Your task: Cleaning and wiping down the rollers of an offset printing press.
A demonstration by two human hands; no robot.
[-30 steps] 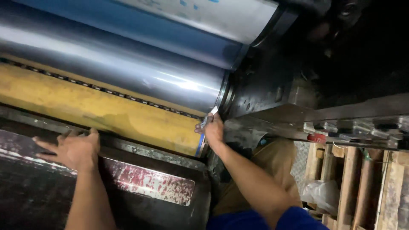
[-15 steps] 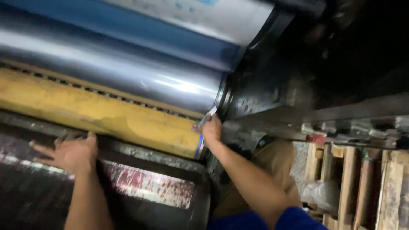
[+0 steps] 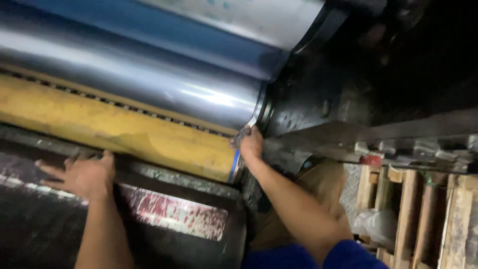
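Head camera: hands at the end of a press roller

Head view looks down over a big printing machine. Largest of all is the polished steel cylinder [image 3: 149,84], long, mirror-smooth and catching a streak of light, with a blue-tinted drum [image 3: 209,35] lying above it. Below runs the yellow roller [image 3: 124,134], matt and smeared, its coating worn in darker patches, with a thin blue band at its right end. A row of small dark links runs along the seam between the yellow roller and the steel cylinder. In front sits a dark metal cover [image 3: 169,214], scuffed and blotched with red and white ink. Off to the right stand rough wooden pallets [image 3: 413,209] with a crumpled clear plastic bag among them.

The left hand [image 3: 82,174] lies flat, fingers spread wide, braced on the cover's upper edge just below the yellow roller. The right hand [image 3: 250,143] is closed around a small metal tool [image 3: 245,130], flat and silvery, likely a spanner, though blur hides its head. The tool's tip sits in the gap at the right end of the yellow roller, against the machine's dark side frame [image 3: 308,99].

By my judgement the work in hand is an adjustment or loosening at the roller's end fitting. Turning there calls for short strokes in a cramped slot and a steady brace.
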